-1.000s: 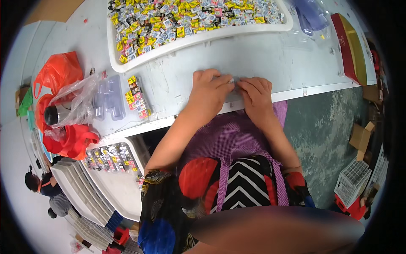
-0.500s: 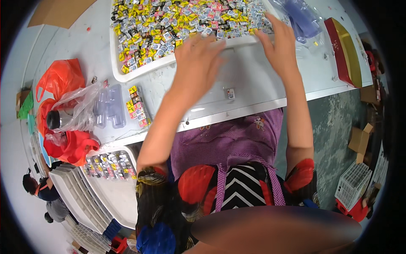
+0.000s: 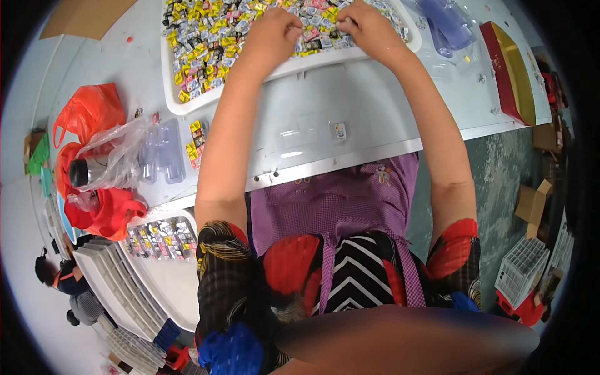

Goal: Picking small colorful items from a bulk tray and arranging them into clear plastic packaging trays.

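Note:
A white tray (image 3: pixel 174 106) at the far side of the table is heaped with small yellow, white, pink and black packets (image 3: pixel 209 47). Over its near part, my left hand (image 3: pixel 270 40) is closed, fingertips pinched together among the packets. My right hand (image 3: pixel 375 34) pinches in the same way, a short gap to the right. What either pinch holds is too small to make out. One small white packet (image 3: pixel 340 131) lies near me, by the faint outline of what looks like clear plastic.
Left stand clear moulded trays (image 3: pixel 164 153), a packet-filled one (image 3: pixel 196 144), an orange bag (image 3: pixel 94 115) and a black-capped flask (image 3: pixel 90 172). Right lie more clear plastic trays (image 3: pixel 440 28) and a red-and-gold box (image 3: pixel 506 75). Stacked white trays (image 3: pixel 112 287) and another person (image 3: pixel 59 275) are lower left.
Both hands have moved farther over the heap, and their spread fingers have closed into pinches. My left forearm now covers part of the packet-filled clear tray.

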Demonstrator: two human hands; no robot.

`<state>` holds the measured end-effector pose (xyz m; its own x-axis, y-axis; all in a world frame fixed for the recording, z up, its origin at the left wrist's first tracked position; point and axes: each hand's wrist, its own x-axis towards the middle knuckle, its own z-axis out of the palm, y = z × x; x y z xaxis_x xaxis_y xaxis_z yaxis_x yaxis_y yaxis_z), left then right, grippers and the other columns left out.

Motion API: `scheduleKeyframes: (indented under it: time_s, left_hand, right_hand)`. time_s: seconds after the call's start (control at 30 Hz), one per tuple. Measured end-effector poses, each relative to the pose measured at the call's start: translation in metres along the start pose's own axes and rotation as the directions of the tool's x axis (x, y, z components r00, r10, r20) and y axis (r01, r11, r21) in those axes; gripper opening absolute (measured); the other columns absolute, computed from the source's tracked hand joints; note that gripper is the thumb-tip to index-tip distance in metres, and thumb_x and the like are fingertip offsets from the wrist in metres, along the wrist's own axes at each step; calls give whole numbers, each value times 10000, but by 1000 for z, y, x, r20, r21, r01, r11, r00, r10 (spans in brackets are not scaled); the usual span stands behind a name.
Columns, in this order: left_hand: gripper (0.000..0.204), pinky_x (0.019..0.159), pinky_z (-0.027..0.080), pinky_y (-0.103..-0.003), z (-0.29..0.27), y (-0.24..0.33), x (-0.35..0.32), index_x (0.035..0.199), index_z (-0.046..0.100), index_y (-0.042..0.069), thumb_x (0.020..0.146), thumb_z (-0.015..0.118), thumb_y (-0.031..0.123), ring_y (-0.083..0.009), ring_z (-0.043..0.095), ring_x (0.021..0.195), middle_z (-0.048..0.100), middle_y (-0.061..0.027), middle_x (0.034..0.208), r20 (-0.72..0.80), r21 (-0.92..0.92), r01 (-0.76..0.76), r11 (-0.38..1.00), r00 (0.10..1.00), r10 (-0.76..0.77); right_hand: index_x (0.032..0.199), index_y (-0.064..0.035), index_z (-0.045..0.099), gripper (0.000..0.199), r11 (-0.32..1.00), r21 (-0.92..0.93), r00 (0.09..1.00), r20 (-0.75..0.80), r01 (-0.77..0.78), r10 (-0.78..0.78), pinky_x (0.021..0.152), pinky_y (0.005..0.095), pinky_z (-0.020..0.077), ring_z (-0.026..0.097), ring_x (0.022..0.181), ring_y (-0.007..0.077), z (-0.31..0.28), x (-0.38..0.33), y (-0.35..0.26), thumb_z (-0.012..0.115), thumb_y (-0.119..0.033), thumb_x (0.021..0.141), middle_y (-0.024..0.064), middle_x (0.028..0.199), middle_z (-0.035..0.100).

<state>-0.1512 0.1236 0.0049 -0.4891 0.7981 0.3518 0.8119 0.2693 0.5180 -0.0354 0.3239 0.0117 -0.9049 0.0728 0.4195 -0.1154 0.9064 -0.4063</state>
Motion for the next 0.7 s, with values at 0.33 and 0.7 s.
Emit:
scheduleKeyframes:
  time_s: [0.33,0.7]
  left_hand:
    - [196,768,492,-391,1,-18,0,1014,654,-2,842,602,75,-333,619,853,646,-173,931,-524,-405,-362,840,844,111]
    - [318,611,456,-239,-39,39,-11,1098,627,-3,826,700,142,-102,563,674,630,-34,809,-141,-779,218,588,853,-502]
  right_hand:
    - [968,-58,655,160,751,536,845,-121,-386,521,777,357,476,607,859,249,-27,-37,-65,638,-70,810,107,946,619]
    - [996,-33,649,264,613,650,887,245,-449,391,719,299,496,593,786,168,23,-148,-126,656,70,753,70,909,619]
